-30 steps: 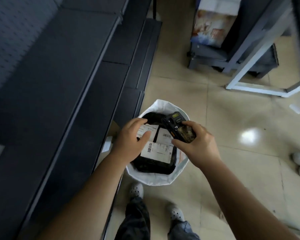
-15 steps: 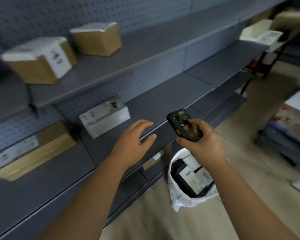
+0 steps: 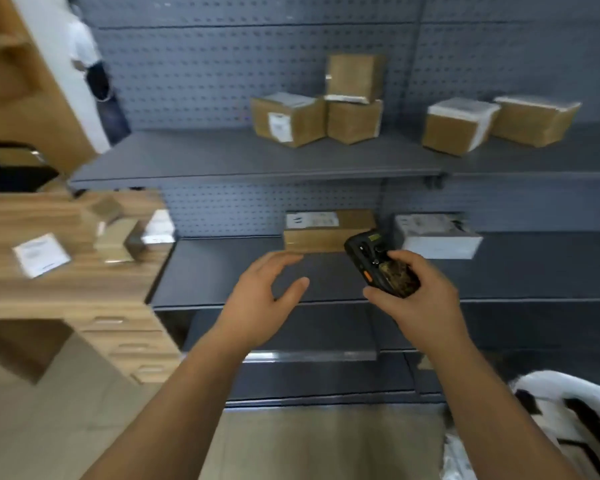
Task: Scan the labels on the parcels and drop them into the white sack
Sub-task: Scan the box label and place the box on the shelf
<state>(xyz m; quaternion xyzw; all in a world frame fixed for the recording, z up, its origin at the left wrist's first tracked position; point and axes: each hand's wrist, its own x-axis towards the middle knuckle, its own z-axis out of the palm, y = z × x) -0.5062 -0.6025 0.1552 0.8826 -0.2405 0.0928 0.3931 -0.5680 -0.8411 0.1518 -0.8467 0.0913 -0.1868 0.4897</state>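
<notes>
The nearest parcel (image 3: 328, 230) is a flat cardboard box with a white label on its top face. It lies on the middle shelf (image 3: 222, 271), at about 1 o'clock from the left hand (image 3: 260, 303) and just beyond the fingertips. I judge it to be light and stiff, with a dry surface that does not slip; a good hold is over the front edge, thumb below and fingers on top, away from the label so the label stays free for scanning.

The left hand is spread, with the fingers and thumb apart, and holds nothing. The right hand (image 3: 420, 299) is wrapped around the black scanner (image 3: 378, 263), which points up toward 11 o'clock, partly in front of the box.

At 3 o'clock from this parcel a white box (image 3: 437, 235) lies on the same shelf. On the upper shelf, at 12 o'clock, several brown boxes (image 3: 354, 102) stand together, two of them stacked. The white sack (image 3: 548, 386) is at 5 o'clock, low on the floor, partly cut off by the frame edge.
</notes>
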